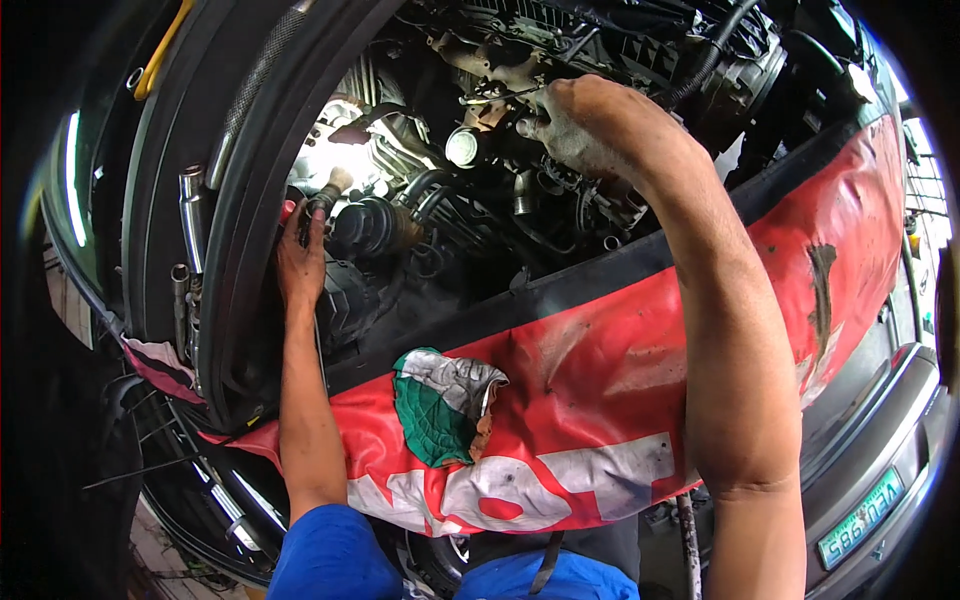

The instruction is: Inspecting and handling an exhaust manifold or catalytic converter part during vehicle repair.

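**Both hands deep in an open engine bay**

Work on the engine [505, 70] appeared to be under way: parts lay exposed around the fingers, but what was finished and what remained could not be told.

The right hand [592, 125] had its fingers curled on a slim metal rod [500, 97], its tip just left of them, near rust-brown, lumpy castings; their grip was partly hidden. The left hand [303, 250] had its fingers closed around a dark cylinder [324, 200], apparently a lamp, with glare just beyond them.

Between the hands sat a round, dull-black cap [365, 228]. Nearer the person than either set of fingers, a creased, glossy red cover [590, 350] bore a crumpled green-and-grey cloth [440, 410]. Left of the left fingers stood smooth chrome sockets [193, 220].
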Motion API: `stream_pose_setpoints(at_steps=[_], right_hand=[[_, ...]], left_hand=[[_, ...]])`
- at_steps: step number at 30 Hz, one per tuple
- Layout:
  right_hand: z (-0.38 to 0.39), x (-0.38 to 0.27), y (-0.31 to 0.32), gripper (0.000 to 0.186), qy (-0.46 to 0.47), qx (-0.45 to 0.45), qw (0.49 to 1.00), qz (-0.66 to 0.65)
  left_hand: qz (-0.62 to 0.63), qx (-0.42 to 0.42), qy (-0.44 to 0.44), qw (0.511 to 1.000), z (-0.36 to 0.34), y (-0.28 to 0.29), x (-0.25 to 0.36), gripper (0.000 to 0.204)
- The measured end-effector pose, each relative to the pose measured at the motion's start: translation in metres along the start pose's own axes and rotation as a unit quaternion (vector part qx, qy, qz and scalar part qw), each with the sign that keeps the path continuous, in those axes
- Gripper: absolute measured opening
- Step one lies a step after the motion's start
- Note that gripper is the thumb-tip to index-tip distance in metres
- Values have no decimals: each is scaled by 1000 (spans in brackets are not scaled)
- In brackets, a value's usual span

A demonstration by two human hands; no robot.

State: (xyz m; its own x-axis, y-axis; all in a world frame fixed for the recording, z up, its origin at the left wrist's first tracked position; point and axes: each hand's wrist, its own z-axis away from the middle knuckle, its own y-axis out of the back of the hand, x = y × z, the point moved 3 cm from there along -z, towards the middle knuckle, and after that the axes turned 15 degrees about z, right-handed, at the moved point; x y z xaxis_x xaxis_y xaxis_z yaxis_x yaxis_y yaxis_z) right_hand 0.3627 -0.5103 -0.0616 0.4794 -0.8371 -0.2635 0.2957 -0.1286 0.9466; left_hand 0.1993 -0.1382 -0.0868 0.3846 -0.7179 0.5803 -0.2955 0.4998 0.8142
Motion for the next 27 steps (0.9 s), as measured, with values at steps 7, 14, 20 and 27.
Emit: stream_pose_setpoints(at_steps=[7, 14, 20, 27], right_hand=[[5, -7, 9, 31, -15, -50, 996, -67], [-22, 6, -10, 24, -105, -170, 979, -35], [-12, 2, 11, 28, 205, 31, 962, 177], [-46, 38, -16, 25, -6, -78, 979, 189]], left_hand=[[-40, 40, -39, 998, 8, 6, 8, 62], [-71, 56, -32, 995, 7, -4, 7, 57], [-113, 60, -49, 991, 10, 9, -1, 55], [1, 32, -45, 999, 12, 11, -3, 52]])
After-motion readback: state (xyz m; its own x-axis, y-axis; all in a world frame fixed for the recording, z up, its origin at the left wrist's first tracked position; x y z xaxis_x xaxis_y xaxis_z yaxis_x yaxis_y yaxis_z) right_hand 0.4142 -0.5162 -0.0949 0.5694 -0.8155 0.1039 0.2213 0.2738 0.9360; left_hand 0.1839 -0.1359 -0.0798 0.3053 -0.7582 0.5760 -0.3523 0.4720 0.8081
